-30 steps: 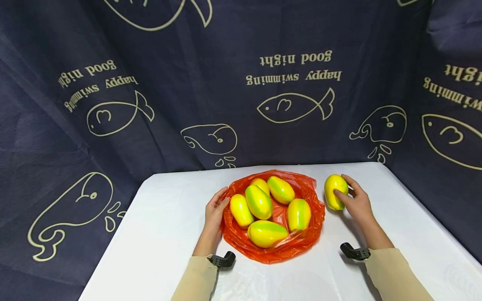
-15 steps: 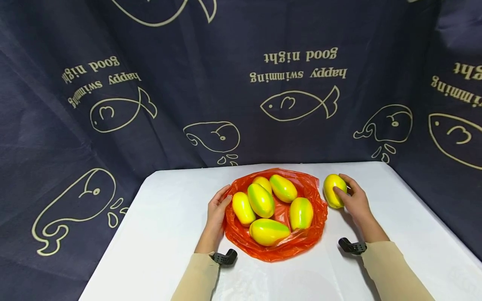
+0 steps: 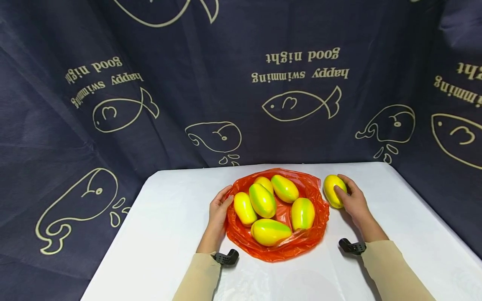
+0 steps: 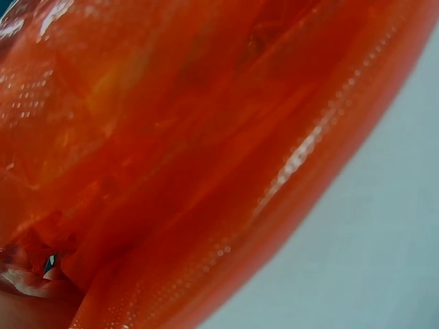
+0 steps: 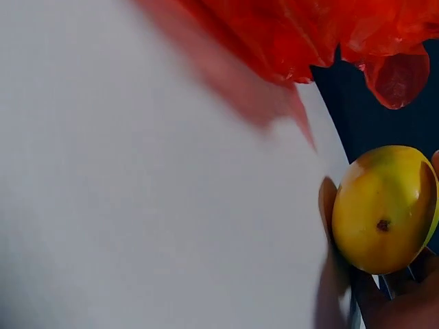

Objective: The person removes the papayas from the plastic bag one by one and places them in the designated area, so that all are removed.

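Note:
In the head view, a red plastic bag (image 3: 276, 255) lies spread with its mouth up, and several yellow-green mangoes (image 3: 262, 200) sit inside it. My left hand (image 3: 217, 213) pinches the bag's left rim between thumb and fingers. The left wrist view is mostly filled by the red bag (image 4: 206, 178), with a bit of hand at the lower left corner. Just right of the bag, my right hand (image 3: 354, 202) grips a single mango (image 3: 333, 191) from its right side. The right wrist view shows that mango's (image 5: 384, 212) rounded end with a dark stem spot.
The bag and hands are over a white-covered table (image 3: 169, 217). A dark blue curtain (image 3: 226, 83) with fish and whale drawings hangs behind and along the sides. Each wrist carries a black camera mount, such as the left mount (image 3: 226, 257).
The right hand has shifted slightly left with its mango, nearer the bag. The left hand stays on the rim. The head view has turned a little, so the scene sits further right.

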Demonstrator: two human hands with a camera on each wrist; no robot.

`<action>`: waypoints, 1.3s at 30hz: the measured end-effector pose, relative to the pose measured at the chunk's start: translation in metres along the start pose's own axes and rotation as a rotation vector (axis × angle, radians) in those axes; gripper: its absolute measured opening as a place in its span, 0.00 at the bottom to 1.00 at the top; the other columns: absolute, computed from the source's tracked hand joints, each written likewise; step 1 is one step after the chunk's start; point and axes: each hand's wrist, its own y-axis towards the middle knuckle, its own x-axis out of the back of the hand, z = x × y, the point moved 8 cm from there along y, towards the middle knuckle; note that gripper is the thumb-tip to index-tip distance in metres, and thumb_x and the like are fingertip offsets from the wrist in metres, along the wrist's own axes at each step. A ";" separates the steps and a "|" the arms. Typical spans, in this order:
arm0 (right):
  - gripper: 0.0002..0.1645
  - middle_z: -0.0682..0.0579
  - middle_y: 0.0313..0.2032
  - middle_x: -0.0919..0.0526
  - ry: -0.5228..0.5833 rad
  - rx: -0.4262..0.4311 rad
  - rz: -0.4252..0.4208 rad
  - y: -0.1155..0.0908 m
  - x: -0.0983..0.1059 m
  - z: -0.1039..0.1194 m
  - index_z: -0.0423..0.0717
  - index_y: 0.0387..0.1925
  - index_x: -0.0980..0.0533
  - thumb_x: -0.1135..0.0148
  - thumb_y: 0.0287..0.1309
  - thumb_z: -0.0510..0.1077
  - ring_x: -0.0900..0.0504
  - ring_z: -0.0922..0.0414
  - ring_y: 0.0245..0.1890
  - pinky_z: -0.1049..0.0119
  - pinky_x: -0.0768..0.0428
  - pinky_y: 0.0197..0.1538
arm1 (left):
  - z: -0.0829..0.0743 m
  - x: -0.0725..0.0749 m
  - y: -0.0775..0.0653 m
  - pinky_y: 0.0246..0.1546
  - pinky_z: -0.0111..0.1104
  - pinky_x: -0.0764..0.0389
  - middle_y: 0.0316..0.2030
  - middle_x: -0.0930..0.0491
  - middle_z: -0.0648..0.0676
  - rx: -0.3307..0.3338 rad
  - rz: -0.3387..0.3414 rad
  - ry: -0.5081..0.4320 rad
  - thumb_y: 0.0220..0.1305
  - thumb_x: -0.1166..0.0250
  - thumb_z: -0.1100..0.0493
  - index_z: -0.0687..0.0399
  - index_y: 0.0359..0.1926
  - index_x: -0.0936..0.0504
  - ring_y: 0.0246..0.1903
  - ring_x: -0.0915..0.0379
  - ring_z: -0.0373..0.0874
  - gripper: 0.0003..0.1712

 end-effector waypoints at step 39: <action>0.36 0.45 0.73 0.38 0.004 0.347 -0.076 -0.065 -0.027 0.119 0.53 0.75 0.43 0.45 0.70 0.44 0.39 0.44 0.72 0.39 0.37 0.73 | 0.000 0.001 0.001 0.56 0.31 0.18 0.64 0.24 0.53 0.001 -0.030 0.033 0.72 0.42 0.59 0.46 0.65 0.24 0.58 0.24 0.44 0.22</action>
